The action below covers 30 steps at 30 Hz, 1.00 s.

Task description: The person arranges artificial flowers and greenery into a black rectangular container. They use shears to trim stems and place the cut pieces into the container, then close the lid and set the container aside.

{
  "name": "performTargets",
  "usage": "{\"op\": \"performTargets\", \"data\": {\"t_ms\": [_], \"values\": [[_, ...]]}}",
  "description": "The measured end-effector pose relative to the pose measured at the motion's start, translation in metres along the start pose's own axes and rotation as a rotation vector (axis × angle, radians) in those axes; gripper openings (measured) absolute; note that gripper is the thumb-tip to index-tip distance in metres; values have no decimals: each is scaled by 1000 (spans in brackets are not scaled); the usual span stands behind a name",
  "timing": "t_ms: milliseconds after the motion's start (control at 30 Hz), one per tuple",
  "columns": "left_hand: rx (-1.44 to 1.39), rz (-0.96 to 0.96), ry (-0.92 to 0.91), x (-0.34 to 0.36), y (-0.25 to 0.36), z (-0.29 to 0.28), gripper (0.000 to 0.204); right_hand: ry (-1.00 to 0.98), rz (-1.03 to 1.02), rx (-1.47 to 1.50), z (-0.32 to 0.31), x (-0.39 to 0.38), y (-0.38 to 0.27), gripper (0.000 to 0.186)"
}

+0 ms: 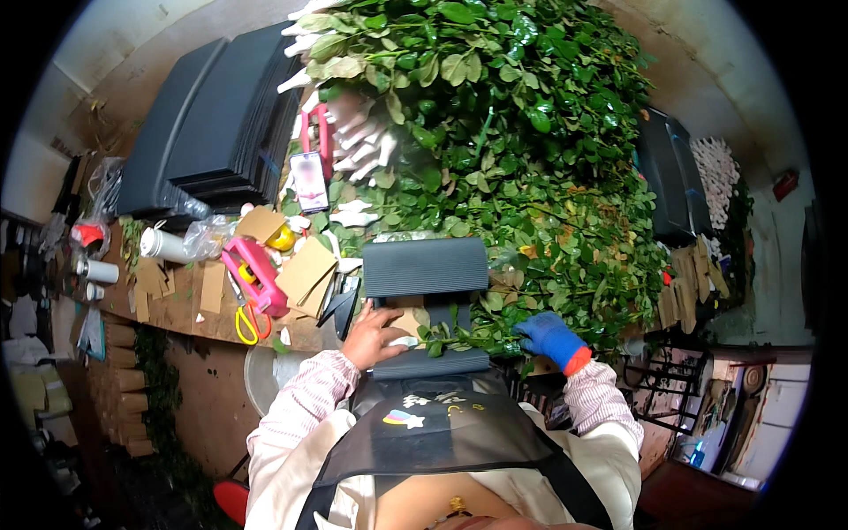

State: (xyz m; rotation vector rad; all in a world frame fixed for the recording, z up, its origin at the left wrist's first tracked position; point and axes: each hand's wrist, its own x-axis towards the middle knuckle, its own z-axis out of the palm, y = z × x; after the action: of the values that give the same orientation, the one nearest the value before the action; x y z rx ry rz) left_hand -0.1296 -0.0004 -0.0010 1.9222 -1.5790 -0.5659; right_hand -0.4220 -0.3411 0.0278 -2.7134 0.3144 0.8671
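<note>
My bare left hand (371, 336) has its fingers spread on a brown cardboard piece (408, 315) inside a dark ribbed sheet holder (422, 265), its thumb near a small white wrapped flower head (405, 342). A leafy stem (455, 340) lies across the holder's lower part, extending rightward. My right hand (548, 340), in a blue glove with a red cuff, has its fingers curled at that stem's right end among the leaves.
A heap of leafy stems (495, 106) with white-wrapped heads covers the back. Dark stacked sheets (221, 115) stand left, more (671, 177) right. A phone (309, 181), pink tape dispenser (252, 274), yellow-handled scissors (247, 325), white bottle (163, 244) and cardboard pieces (305, 274) lie around.
</note>
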Motion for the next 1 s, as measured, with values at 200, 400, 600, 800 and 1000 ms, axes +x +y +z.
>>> {"op": "performTargets", "data": {"t_ms": [200,400,600,800,1000], "values": [[-12,-5,-48,7,10,-15,26,498,133,45,-121,60,-16,27],[12,18,-67,13,13,-16,25,864,210,-314,-111,219,30,27],[-11,-7,-32,7,10,-12,27,1099,-45,-123,-182,169,2,20],[-17,28,-6,9,9,-15,28,1156,-150,-23,-208,79,15,38],[3,58,-7,7,4,-12,27,1191,-139,-138,-220,2,-20,46]]}}
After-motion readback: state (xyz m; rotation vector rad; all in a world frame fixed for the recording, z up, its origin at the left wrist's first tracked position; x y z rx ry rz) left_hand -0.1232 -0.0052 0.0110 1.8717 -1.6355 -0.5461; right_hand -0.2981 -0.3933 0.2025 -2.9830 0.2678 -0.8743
